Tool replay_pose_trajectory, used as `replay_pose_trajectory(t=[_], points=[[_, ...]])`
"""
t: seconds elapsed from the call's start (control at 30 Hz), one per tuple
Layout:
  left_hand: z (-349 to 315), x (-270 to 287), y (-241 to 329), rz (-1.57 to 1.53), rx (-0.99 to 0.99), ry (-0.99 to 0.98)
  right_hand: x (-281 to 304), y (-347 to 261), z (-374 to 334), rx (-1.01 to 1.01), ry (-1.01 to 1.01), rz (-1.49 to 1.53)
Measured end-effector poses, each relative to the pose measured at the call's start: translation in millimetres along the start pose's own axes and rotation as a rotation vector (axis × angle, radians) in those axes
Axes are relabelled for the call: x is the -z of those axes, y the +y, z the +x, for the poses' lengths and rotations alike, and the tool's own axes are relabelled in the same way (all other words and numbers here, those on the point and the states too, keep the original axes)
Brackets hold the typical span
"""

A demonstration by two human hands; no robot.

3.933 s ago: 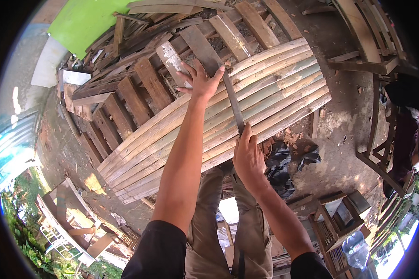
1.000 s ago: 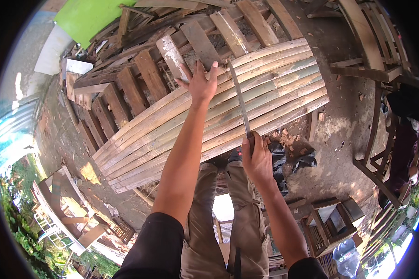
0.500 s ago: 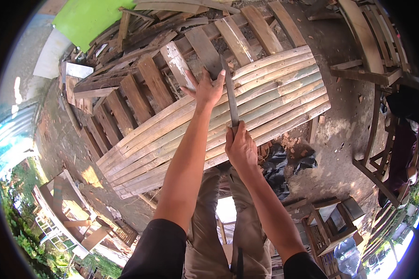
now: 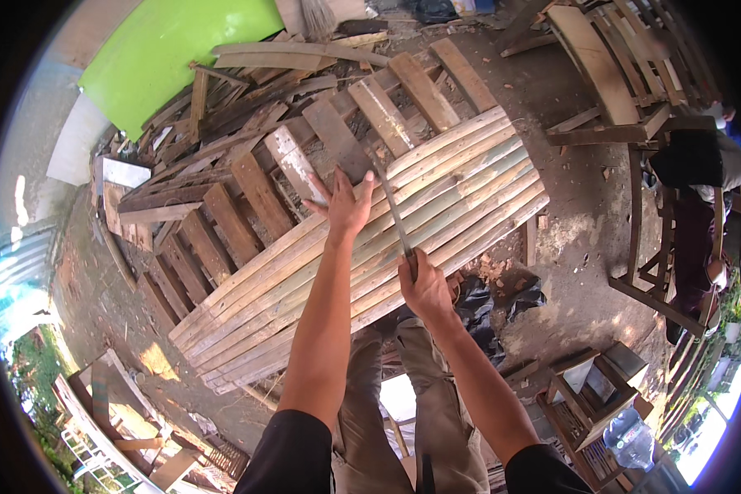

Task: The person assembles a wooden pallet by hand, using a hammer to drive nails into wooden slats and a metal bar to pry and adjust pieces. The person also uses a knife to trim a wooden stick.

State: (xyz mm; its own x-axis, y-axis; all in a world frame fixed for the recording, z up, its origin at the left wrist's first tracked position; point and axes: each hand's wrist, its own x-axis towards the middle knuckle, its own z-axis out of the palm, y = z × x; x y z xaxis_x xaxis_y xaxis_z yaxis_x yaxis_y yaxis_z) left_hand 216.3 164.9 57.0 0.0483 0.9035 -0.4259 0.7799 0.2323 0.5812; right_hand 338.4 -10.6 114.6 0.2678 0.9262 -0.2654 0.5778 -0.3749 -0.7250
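My right hand (image 4: 426,284) is wrapped round the dark handle of a long, narrow metal blade (image 4: 395,216), seen nearly edge-on. Its teeth or cutting edge cannot be made out. The blade points away from me and to the left, its far part beside the near end of a dark grey board (image 4: 337,138). On that board's near end my left hand (image 4: 347,207) rests with fingers spread, the thumb close to the blade. Both hands are over a slatted wooden top (image 4: 362,247) made of pale, side-by-side strips, with the grey board lying across its far edge.
Several brown planks (image 4: 259,193) stick out past the far edge of the slats. Scrap wood (image 4: 255,99) and a green sheet (image 4: 181,58) lie beyond. Black plastic (image 4: 479,309) is on the ground near my knees. Wooden furniture (image 4: 593,387) stands at right, with another person (image 4: 692,165) farther right.
The whole view has shifted, so the slatted top and both hands appear lower. The blade leans slightly more to the left. My left hand still presses on the grey board.
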Motion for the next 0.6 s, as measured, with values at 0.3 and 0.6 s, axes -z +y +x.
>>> replay_pose_trajectory(t=[0.3, 0.6], points=[[-97.1, -19.4, -80.9, 0.282, -0.475, 0.149, 5.5, 7.0, -47.0, -0.030, 0.004, -0.197], [-144.2, -13.7, -119.6, 0.206, -0.584, 0.265, -23.4, 45.3, -2.6, 0.200, 0.091, -0.469]])
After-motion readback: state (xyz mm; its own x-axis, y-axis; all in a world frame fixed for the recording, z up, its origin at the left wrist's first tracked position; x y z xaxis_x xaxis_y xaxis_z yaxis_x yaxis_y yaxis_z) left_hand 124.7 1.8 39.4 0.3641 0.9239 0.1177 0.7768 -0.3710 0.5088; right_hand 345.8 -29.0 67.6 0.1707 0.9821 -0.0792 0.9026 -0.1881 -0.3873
